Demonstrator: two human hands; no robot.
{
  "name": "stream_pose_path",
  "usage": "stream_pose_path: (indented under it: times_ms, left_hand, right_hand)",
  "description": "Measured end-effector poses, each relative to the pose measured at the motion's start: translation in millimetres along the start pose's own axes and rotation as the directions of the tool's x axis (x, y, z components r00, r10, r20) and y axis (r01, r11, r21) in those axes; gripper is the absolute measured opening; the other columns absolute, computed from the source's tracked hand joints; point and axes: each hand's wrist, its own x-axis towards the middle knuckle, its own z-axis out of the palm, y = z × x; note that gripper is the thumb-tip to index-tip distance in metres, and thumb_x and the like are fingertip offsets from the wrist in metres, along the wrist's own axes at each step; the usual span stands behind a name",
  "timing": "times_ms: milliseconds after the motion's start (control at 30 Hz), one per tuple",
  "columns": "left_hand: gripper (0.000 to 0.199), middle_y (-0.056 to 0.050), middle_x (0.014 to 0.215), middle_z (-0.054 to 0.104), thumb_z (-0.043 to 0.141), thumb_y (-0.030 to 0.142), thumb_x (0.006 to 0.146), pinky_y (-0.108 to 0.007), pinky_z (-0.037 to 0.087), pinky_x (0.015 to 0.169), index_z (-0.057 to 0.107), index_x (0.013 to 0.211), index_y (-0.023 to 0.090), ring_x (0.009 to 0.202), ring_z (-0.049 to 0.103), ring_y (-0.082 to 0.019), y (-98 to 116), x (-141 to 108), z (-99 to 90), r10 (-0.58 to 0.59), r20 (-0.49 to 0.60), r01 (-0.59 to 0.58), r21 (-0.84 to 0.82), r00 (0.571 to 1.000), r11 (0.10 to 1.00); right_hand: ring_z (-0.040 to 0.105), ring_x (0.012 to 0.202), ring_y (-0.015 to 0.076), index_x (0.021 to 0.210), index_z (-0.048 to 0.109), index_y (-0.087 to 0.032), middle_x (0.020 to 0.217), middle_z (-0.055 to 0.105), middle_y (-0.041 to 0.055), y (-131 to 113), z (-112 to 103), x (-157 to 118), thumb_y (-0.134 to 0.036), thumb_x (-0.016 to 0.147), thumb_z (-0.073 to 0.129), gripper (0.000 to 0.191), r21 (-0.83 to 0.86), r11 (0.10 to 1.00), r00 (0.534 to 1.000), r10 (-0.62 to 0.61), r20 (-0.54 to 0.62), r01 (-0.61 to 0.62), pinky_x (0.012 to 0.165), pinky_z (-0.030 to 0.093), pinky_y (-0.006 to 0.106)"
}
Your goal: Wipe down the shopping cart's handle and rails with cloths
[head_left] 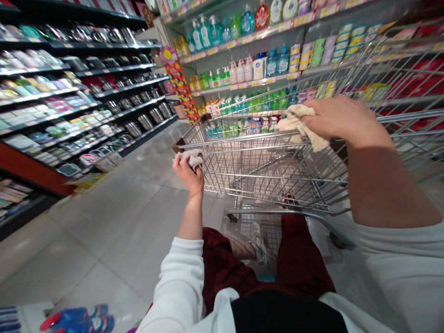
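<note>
A metal wire shopping cart (pixel 256 171) stands across the middle, over my legs. At its left end my left hand (pixel 188 173) is closed on a greyish cloth (pixel 194 158), held against the cart's corner. My right hand (pixel 342 118) grips a cream cloth (pixel 298 121) draped over the top rim on the right; part of that cloth hangs down the wire side. The palm sides of both hands are hidden.
Shelves of pump bottles (pixel 243 69) and tubs line the back. Dark shelves (pixel 125 85) with metal pots and dishes run along the left. More cart wire (pixel 412 101) extends right. Blue bottles with a red cap (pixel 76 317) lie at lower left, near the tiled floor (pixel 114 231).
</note>
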Motion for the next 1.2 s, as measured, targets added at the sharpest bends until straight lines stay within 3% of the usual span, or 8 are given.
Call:
stream_pose_path:
  times_ms: [100,233,533,800,933,1033,1133,1200]
  left_hand:
    - [0.05,-0.017,0.143,0.047,0.057,0.006,0.071,-0.045,0.03,0.122,0.058,0.12,0.016,0.141,0.041,-0.03,1.6,1.5,10.0,-0.108,0.05,0.106,0.024,0.993,0.994]
    - [0.048,-0.019,0.133,0.051,0.059,0.003,0.067,-0.049,0.034,0.119,0.058,0.114,0.014,0.136,0.044,-0.034,-3.9,-44.1,19.4,-0.252,0.149,0.242,0.085,0.956,0.967]
    - [0.051,-0.019,0.138,0.048,0.061,0.002,0.068,-0.052,0.036,0.118,0.057,0.117,0.015,0.136,0.044,-0.034,-11.2,-80.5,15.8,-0.263,0.2,0.233,0.164,0.944,0.959]
    - [0.039,-0.017,0.126,0.056,0.056,0.002,0.072,-0.047,0.047,0.105,0.068,0.106,0.018,0.122,0.052,-0.031,-12.9,-131.8,6.2,-0.33,0.406,0.244,0.249,0.852,0.937]
    - [0.035,-0.013,0.123,0.059,0.057,0.009,0.077,-0.046,0.044,0.109,0.069,0.107,0.021,0.124,0.052,-0.029,3.8,-107.2,3.4,-0.243,0.376,0.193,0.167,0.894,0.967]
    - [0.04,-0.014,0.126,0.059,0.054,0.013,0.078,-0.045,0.04,0.113,0.067,0.116,0.019,0.126,0.051,-0.028,35.2,-66.9,0.2,-0.003,0.162,0.007,-0.025,0.987,1.0]
    - [0.049,-0.015,0.138,0.051,0.054,0.011,0.074,-0.044,0.037,0.117,0.065,0.122,0.017,0.133,0.047,-0.028,72.4,-28.3,2.8,0.125,-0.051,-0.13,-0.104,0.991,0.986]
    - [0.051,-0.014,0.143,0.048,0.054,0.008,0.072,-0.044,0.036,0.118,0.067,0.12,0.019,0.137,0.044,-0.028,89.9,-13.2,10.4,0.154,-0.07,-0.161,-0.105,0.986,0.981]
  right_hand:
    - [0.064,0.107,0.0333,0.124,0.065,-0.026,0.123,0.068,0.0138,-0.5,-0.2,-0.5,-0.045,0.092,0.041,0.045,0.013,1.0,1.0,0.004,-0.007,-0.004,0.08,0.042,0.045]
    - [0.063,0.108,0.0336,0.127,0.065,-0.026,0.122,0.067,0.0138,0.9,2.1,1.1,-0.047,0.092,0.042,0.046,0.041,0.999,1.0,0.008,-0.011,-0.008,0.084,0.043,0.048]
    - [0.062,0.111,0.033,0.13,0.065,-0.027,0.124,0.066,0.0141,2.1,5.0,3.0,-0.044,0.093,0.043,0.047,0.071,0.997,0.999,0.024,-0.025,-0.022,0.087,0.043,0.05]
    - [0.062,0.111,0.0366,0.131,0.063,-0.028,0.126,0.067,0.0142,0.1,2.7,1.1,-0.045,0.092,0.042,0.048,0.06,0.998,1.0,0.019,-0.022,-0.018,0.081,0.042,0.047]
    - [0.062,0.109,0.0333,0.13,0.063,-0.03,0.124,0.067,0.0126,-0.6,1.6,0.5,-0.044,0.092,0.043,0.046,0.072,0.997,0.999,0.033,-0.014,-0.032,0.08,0.042,0.045]
    - [0.061,0.109,0.0328,0.129,0.064,-0.029,0.125,0.066,0.0126,-0.8,1.0,-0.7,-0.045,0.091,0.043,0.046,0.079,0.996,0.999,0.032,-0.011,-0.031,0.081,0.042,0.044]
    - [0.061,0.11,0.0342,0.131,0.063,-0.028,0.127,0.066,0.0137,-0.1,1.6,-1.3,-0.045,0.091,0.042,0.048,0.083,0.996,1.0,0.017,-0.02,-0.015,0.082,0.042,0.046]
    - [0.061,0.111,0.0341,0.131,0.063,-0.028,0.127,0.066,0.0135,0.3,2.3,-1.4,-0.045,0.092,0.042,0.047,0.084,0.996,0.999,0.017,-0.028,-0.014,0.083,0.042,0.047]
